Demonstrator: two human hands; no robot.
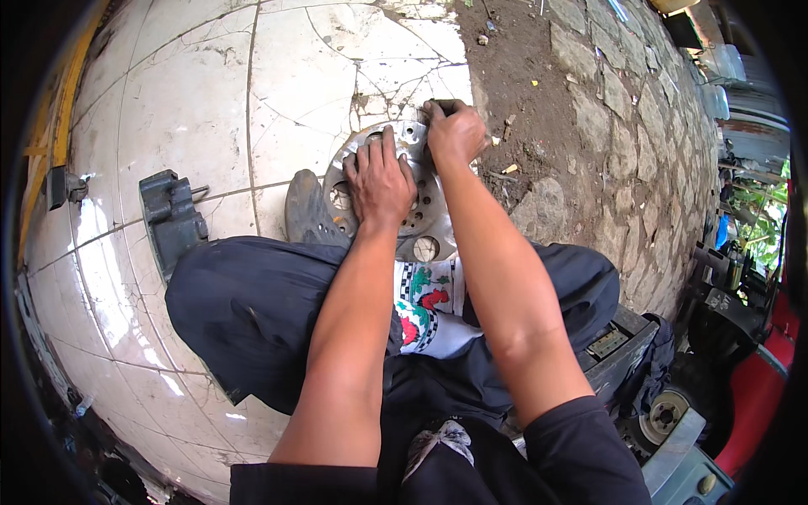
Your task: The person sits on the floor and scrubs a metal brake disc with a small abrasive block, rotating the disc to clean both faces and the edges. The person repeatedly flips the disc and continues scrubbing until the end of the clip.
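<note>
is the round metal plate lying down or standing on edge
Lying down: the round metal plate shows its broad, holed side, the left hand spread on it. Slight tilt: cannot tell.

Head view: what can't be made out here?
Head view: what, if anything, the right hand holds; its own curled fingers hide it.
Head view: part of the face of the metal disc, covered by the left hand.
Head view: lower end of the dark curved piece, behind the trousers.
Head view: full outline of the red bodywork, cut off by the picture's dark rim.
</note>
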